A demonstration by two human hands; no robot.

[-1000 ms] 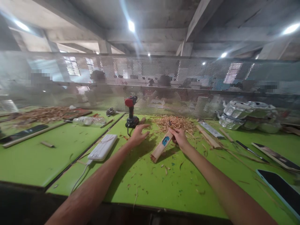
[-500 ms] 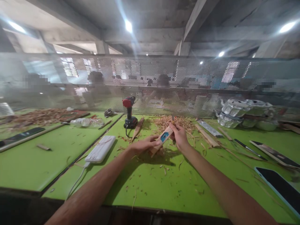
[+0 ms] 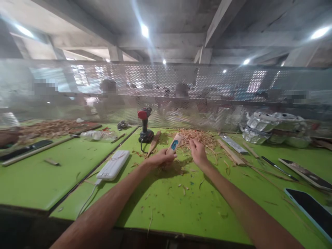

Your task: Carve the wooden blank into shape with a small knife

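In my left hand [image 3: 163, 159] is a flat, pale piece of wood [image 3: 177, 139] with a blue patch on its face. The fingers wrap round its lower end, and it tilts up and to the right. My right hand [image 3: 198, 152] is closed just to the right of the wood, apart from it. What its curled fingers hold, if anything, is hidden. Behind both hands lies a heap of wood shavings [image 3: 204, 136], with loose chips scattered on the green table [image 3: 181, 211] below.
A red and black cordless drill [image 3: 145, 124] stands behind my left hand, beside a carved wooden piece [image 3: 154, 142]. Left lies a white power bank [image 3: 114, 165] with a cable. Right are a wood strip [image 3: 230, 152], foil-like silver objects [image 3: 275, 126] and a phone [image 3: 308, 211]. A perforated screen [image 3: 160, 114] runs behind.
The wood has turned more upright and moved slightly left and up in my left hand. My right hand has come away from it. At far left, a dark blurred shape, perhaps a hand, has appeared.
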